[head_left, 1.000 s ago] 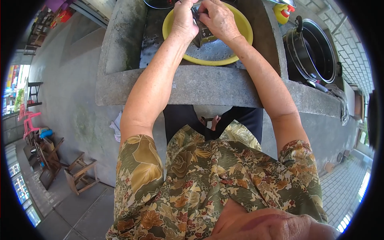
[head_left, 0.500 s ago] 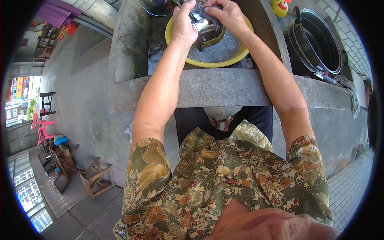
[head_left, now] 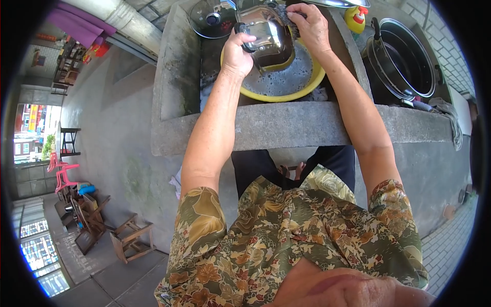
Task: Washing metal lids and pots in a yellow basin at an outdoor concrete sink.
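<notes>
A shiny steel pot [head_left: 270, 38] is tipped on its side over the yellow basin [head_left: 279, 97], which has sudsy water [head_left: 299, 71] in it. My left hand [head_left: 238, 55] is closed around the pot's black side handle [head_left: 243, 36]. At the pot's far right side, my right hand [head_left: 314, 30] pinches a dark, wiry scouring pad [head_left: 284, 16] against the metal. Part of the pad is hidden by the fingers and the pot. Just left of the pot lies a glass lid [head_left: 199, 23] with a dark knob.
The basin stands in a concrete sink with a thick front edge [head_left: 266, 123]. To the right are a yellow bottle with a red top [head_left: 355, 20], large dark pots [head_left: 409, 61] and a grey cloth [head_left: 450, 123]. Wooden stools [head_left: 132, 238] stand on the floor at left.
The pot has turned so more of its shiny side shows. My right hand has shifted right, with the pad now at the pot's far right side. The whole view has shifted slightly.
</notes>
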A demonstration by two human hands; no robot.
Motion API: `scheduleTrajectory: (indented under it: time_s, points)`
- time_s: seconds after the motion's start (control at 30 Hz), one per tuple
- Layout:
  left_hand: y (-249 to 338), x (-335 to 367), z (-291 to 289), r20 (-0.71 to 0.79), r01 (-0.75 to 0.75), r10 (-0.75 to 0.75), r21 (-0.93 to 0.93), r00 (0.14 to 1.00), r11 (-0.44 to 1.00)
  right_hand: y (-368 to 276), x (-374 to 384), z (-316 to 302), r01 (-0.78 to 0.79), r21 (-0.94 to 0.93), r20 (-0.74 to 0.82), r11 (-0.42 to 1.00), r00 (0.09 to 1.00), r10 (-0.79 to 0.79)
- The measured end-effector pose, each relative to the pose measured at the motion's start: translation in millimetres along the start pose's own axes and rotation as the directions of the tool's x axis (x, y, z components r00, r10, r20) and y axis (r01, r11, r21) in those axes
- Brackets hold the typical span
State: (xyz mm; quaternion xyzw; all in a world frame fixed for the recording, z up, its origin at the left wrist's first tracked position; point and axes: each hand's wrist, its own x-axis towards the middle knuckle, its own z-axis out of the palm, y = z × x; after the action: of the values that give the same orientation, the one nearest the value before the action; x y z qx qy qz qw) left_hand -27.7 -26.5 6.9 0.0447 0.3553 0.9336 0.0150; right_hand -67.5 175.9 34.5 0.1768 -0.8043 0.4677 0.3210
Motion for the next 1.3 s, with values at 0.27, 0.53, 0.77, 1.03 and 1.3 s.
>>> scheduleTrajectory:
  time_s: [0.27, 0.53, 0.77, 1.03, 1.3]
  points:
    - [-2, -10, 14, 0.154, 0.104, -0.152, 0.280, 0.976, 0.954, -39, -24, 5, 0.311, -0.014, 0.036, 0.950, 0.950, -0.310]
    - [-7, -2, 9, 0.136, 0.186, -0.299, 0.529, 0.945, 0.828, 29, -18, 21, 0.105, -0.338, 0.187, 0.935, 0.981, -0.043]
    - [0, -13, 18, 0.182, 0.173, -0.311, 0.529, 0.933, 0.831, 12, -12, 43, 0.276, 0.077, 0.244, 0.958, 0.927, -0.286]
    - [4, -8, 19, 0.132, 0.254, -0.395, 0.576, 0.909, 0.777, 55, -19, 27, 0.122, -0.152, 0.163, 0.981, 0.982, -0.097]
    - [-1, -13, 24, 0.292, 0.112, -0.436, 0.710, 0.851, 0.695, 1, -19, 31, 0.432, 0.078, 0.332, 0.898, 0.838, -0.432]
